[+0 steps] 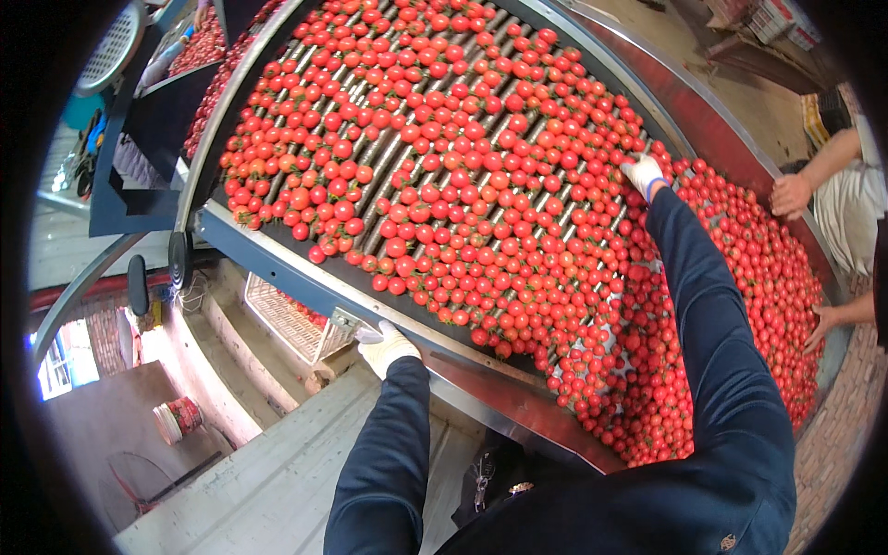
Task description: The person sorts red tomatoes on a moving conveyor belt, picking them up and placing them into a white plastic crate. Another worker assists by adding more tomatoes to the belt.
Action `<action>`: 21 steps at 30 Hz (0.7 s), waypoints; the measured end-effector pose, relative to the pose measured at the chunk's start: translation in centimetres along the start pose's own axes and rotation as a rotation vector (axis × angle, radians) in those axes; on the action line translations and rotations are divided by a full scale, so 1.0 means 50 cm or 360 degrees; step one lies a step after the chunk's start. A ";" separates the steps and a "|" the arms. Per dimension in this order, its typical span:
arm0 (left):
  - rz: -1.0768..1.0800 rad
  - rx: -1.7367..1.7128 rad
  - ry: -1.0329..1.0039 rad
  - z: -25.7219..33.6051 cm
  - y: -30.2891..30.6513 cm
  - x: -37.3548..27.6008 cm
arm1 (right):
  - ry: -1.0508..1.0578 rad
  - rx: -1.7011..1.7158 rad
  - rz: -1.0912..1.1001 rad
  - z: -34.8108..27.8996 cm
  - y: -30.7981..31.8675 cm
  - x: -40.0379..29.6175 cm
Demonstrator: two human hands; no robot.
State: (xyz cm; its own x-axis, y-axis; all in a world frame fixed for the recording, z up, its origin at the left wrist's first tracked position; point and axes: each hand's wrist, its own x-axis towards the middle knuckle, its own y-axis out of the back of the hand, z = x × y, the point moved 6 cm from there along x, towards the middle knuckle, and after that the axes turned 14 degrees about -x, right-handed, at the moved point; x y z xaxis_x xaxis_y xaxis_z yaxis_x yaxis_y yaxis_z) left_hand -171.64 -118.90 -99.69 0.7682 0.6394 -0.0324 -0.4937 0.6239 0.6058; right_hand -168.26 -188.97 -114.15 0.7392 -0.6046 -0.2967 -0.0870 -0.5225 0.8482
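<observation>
Red cherry tomatoes (444, 139), many with green stems, cover the metal rollers (380, 182) of a sorting conveyor. My left hand (390, 349), in a white glove, holds the near side rail (291, 277) beside a small metal bracket (345, 319). Across the conveyor, my right hand (644, 173), gloved too, reaches among tomatoes at the rollers' lower end. Its fingertips are partly hidden, and I cannot tell whether they grip a tomato. Just beyond the rollers, more tomatoes (756, 277) lie heaped in a metal-sided trough (735, 142).
At right, another person's bare hands (792, 195) are by the trough wall and the heap. A cream plastic crate (281, 322) with tomatoes sits below the rail. Grey boards (277, 472) lie beneath me; a bucket (177, 420) lies at lower left. Another person's sleeved arm (163, 62) shows upper left.
</observation>
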 end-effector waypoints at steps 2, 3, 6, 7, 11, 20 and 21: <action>-0.0037 0.0008 0.0028 0.003 -0.013 -0.005 | -0.0043 -0.0160 0.0222 0.006 0.011 -0.001; -0.0026 0.0054 0.0055 0.018 0.007 -0.010 | -0.0067 -0.0247 0.0293 -0.018 -0.008 -0.024; -0.0021 0.0147 0.0043 0.031 0.023 -0.014 | -0.0153 0.0284 0.0323 -0.033 -0.023 -0.073; -0.0072 0.0140 0.0030 0.033 -0.004 -0.026 | -0.0211 0.0564 0.0446 0.019 0.001 -0.074; -0.0057 0.0071 0.0089 0.015 0.004 -0.024 | -0.0322 0.2320 0.0111 0.061 -0.060 -0.179; -0.0052 0.0014 -0.0072 0.003 0.000 -0.007 | -0.0656 0.2872 0.0395 0.285 0.027 -0.396; -0.0075 0.0012 -0.0082 0.010 -0.002 -0.014 | -0.0659 0.2441 0.0493 0.325 0.036 -0.411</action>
State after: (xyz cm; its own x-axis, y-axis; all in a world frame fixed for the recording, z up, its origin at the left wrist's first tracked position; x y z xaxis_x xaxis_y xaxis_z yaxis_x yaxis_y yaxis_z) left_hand -171.90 -119.64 -99.33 0.8106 0.5853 -0.0200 -0.4537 0.6491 0.6106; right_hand -194.46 -187.26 -113.64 0.3680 -0.7749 -0.5139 -0.9288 -0.2799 -0.2429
